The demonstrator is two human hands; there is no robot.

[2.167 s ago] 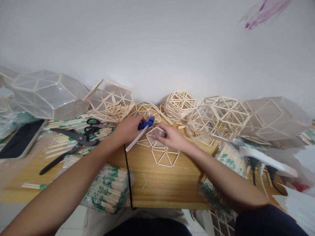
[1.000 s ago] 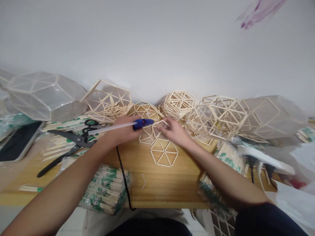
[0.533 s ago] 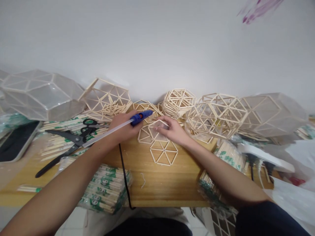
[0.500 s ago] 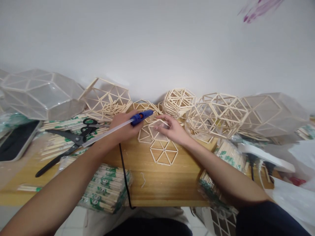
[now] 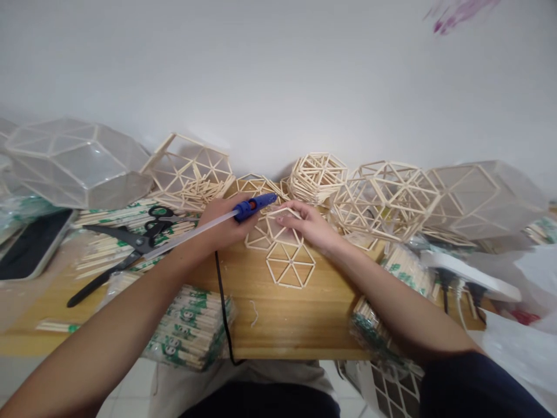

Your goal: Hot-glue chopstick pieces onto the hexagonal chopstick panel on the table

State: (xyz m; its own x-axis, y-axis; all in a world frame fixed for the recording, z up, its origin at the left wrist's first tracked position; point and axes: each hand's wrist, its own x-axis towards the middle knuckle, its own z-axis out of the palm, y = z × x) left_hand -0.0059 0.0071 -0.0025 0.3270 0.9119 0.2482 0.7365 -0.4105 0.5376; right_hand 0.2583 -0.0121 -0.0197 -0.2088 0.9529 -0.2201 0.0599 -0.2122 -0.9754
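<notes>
A blue hot glue gun (image 5: 256, 206) is gripped in my left hand (image 5: 224, 225), its nozzle angled up and to the right. A long translucent glue stick (image 5: 191, 235) trails from its back end over my wrist. My right hand (image 5: 314, 227) pinches the edge of a framework of thin wooden sticks at the middle of the table. One six-sided section of this framework (image 5: 290, 262), spoked like a wheel, lies toward me. The glue gun's tip is close to my right fingertips; whether it touches the sticks I cannot tell.
Black scissors (image 5: 130, 241) lie over loose chopsticks on the left, beside a phone (image 5: 35, 244). Packed chopsticks (image 5: 187, 328) sit near the front edge. Stick frames (image 5: 387, 200) and covered polyhedra (image 5: 78, 162) line the wall. A power strip (image 5: 470, 273) stands at right. A black cord (image 5: 223, 307) hangs down.
My right fingers have closed in somewhat on the stick framework. The glue gun has shifted slightly to the right. The whole view has moved a little.
</notes>
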